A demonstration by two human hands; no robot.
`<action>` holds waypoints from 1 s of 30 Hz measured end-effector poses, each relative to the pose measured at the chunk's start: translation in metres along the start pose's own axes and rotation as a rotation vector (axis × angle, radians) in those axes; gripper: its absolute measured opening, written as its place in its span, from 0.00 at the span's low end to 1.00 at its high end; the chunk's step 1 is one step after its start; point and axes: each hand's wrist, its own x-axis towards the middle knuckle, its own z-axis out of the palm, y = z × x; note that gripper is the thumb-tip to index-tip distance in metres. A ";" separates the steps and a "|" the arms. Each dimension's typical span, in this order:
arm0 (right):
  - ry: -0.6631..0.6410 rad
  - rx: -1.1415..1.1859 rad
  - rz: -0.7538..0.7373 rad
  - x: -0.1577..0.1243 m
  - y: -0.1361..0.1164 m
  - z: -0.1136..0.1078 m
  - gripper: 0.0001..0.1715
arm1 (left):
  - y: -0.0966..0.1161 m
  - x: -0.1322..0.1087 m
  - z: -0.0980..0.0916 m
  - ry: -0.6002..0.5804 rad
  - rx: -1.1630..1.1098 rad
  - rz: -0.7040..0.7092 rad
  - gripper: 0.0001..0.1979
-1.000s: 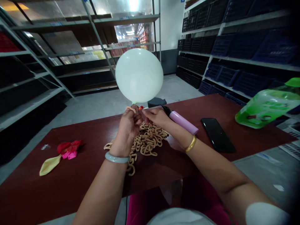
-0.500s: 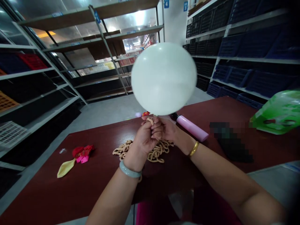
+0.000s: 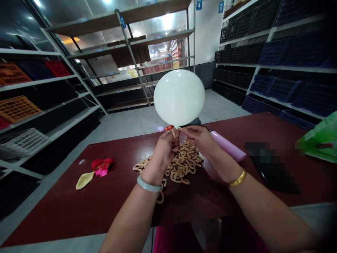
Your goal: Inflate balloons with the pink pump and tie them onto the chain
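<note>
Left hand (image 3: 165, 147): closed round a beige curl (image 3: 173, 133)
Right hand (image 3: 202, 140): fingertips pinching balloon (image 3: 179, 96) at neck
White crate (image 3: 31, 141): contents unclear

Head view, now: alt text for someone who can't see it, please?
Left hand and right hand meet at the neck of an inflated pale balloon, above a heap of tan curled pieces on a dark red table. A yellow deflated balloon lies at the left; a pink cylinder at right.
</note>
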 end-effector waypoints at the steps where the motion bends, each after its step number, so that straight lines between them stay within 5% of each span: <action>1: 0.038 -0.117 -0.093 -0.002 0.000 0.002 0.12 | -0.004 0.002 0.000 0.065 0.050 0.076 0.12; 6: 0.176 -0.777 -0.666 -0.013 -0.003 0.009 0.06 | -0.021 0.013 -0.004 0.224 0.305 0.318 0.16; 10: 0.105 -0.841 -0.837 -0.018 -0.004 0.011 0.04 | -0.026 0.015 -0.008 0.253 0.436 0.382 0.13; 18: -0.103 -0.636 -0.712 -0.021 -0.012 0.011 0.08 | -0.025 0.009 -0.011 0.237 0.809 0.572 0.08; 24: -0.003 -0.482 -0.498 -0.018 -0.009 0.009 0.03 | -0.022 0.006 -0.008 0.267 0.890 0.591 0.08; 30: 0.055 -0.525 -0.503 -0.013 -0.009 0.004 0.02 | -0.019 0.001 -0.007 0.249 1.123 0.667 0.07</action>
